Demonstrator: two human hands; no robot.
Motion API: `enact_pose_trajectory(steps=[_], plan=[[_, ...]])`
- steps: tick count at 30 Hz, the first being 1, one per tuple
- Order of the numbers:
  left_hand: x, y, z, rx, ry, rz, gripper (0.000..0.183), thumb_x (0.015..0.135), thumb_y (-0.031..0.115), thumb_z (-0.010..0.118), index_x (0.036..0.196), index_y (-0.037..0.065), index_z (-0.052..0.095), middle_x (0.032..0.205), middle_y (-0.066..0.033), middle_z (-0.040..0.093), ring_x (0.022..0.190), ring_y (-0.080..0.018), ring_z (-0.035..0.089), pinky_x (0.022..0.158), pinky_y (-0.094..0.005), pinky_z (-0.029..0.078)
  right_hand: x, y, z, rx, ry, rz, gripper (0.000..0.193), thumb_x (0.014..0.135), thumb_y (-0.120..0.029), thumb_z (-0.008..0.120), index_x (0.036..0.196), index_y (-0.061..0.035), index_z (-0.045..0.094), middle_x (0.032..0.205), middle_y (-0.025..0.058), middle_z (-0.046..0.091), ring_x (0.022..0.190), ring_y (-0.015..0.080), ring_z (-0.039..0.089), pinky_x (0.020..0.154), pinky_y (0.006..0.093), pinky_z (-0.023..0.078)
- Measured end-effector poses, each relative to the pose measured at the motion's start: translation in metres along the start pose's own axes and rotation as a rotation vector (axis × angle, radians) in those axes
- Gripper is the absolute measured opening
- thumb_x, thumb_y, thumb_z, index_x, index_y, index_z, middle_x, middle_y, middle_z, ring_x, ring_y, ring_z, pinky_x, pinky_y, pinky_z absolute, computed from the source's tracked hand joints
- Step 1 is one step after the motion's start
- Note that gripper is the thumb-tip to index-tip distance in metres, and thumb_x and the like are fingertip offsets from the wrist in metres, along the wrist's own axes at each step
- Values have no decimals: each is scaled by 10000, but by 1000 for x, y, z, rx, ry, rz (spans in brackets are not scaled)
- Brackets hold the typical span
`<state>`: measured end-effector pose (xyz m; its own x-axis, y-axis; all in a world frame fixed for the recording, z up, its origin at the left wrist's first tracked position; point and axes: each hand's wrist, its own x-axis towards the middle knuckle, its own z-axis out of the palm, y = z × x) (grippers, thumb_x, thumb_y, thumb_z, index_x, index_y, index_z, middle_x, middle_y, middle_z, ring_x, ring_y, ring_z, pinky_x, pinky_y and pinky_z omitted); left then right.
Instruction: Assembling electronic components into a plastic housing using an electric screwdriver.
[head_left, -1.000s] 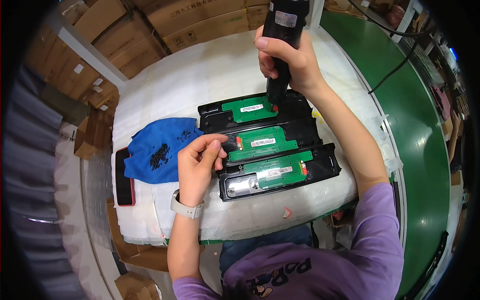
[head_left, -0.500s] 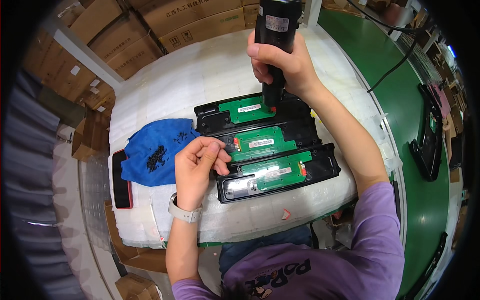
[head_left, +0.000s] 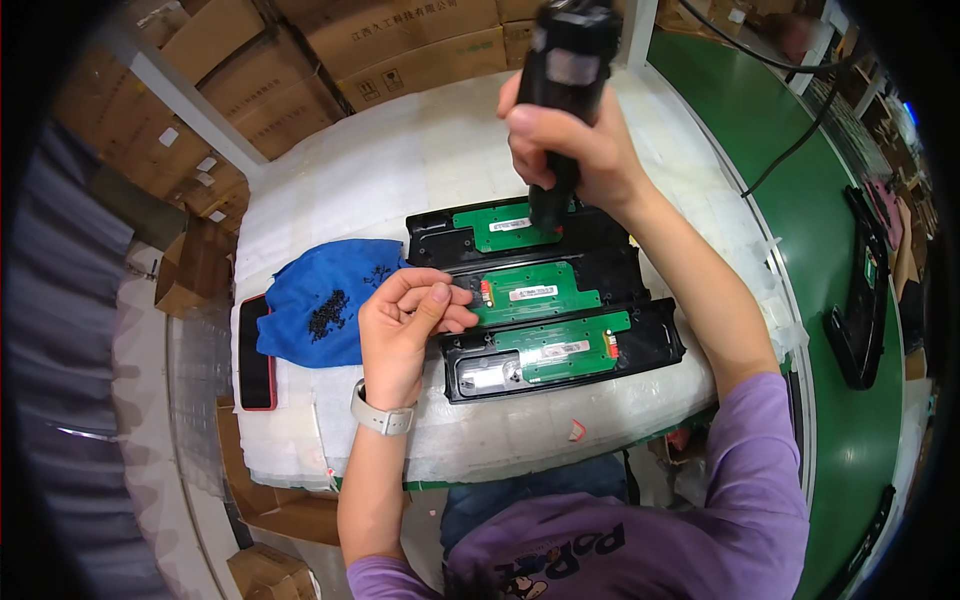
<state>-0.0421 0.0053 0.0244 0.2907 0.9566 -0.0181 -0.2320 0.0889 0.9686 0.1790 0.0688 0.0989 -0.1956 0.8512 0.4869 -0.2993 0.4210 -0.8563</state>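
My right hand (head_left: 580,150) is wrapped round a black electric screwdriver (head_left: 570,70), held upright and slightly blurred. Its lower end is over the right end of the far green circuit board (head_left: 490,228), hiding the tip. That board lies in a black plastic housing (head_left: 430,240). Nearer to me are a middle circuit board (head_left: 550,280) and a near circuit board (head_left: 580,340), both in black housings. Beside the middle board's left end, my left hand (head_left: 410,315) has its fingers curled with the thumb against them. Whatever it pinches is hidden.
A blue cloth (head_left: 300,280) with a heap of small black screws (head_left: 328,315) lies left of the housings. A phone (head_left: 256,360) is beside it. Cardboard boxes (head_left: 420,60) stand behind the white-covered table (head_left: 360,180). To the right, a green surface (head_left: 790,290) holds a black frame-like part (head_left: 860,300).
The screwdriver's top has tilted to the right, while its lower end stays over the far board. The whole view has shifted slightly. My left hand keeps its curled pose.
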Motion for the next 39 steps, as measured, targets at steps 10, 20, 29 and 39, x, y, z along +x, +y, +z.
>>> enact_pose_trajectory(steps=[10, 20, 29, 39], plan=[[-5, 2, 18, 120, 56, 109, 72, 828, 37, 617, 846, -25, 586, 724, -40, 597, 578, -64, 532, 547, -175, 430, -14, -25, 29, 562, 42, -97, 280, 837, -307, 514, 869, -29, 513, 534, 36, 463, 425, 139, 449, 496, 309, 394], [-5, -1, 14, 82, 47, 58, 102, 816, 58, 633, 863, -17, 583, 740, -62, 601, 576, -84, 524, 543, -191, 421, -17, -19, 33, 596, 100, -83, 260, 834, -305, 516, 869, -48, 520, 535, 33, 458, 427, 149, 446, 508, 320, 400], [-6, -1, 12, 56, 3, 31, 117, 826, 54, 624, 877, -49, 603, 734, -83, 620, 538, -83, 536, 515, -190, 434, -20, -19, 36, 556, 89, -68, 288, 852, -340, 484, 907, -60, 521, 550, 13, 453, 430, 123, 419, 520, 307, 402], [-6, -2, 15, 10, -42, 25, 124, 837, 88, 618, 861, -30, 590, 743, -90, 603, 522, -105, 523, 502, -201, 422, -14, -17, 29, 627, 191, 16, 265, 820, -314, 538, 847, -56, 483, 538, 23, 459, 431, 137, 443, 511, 315, 404]])
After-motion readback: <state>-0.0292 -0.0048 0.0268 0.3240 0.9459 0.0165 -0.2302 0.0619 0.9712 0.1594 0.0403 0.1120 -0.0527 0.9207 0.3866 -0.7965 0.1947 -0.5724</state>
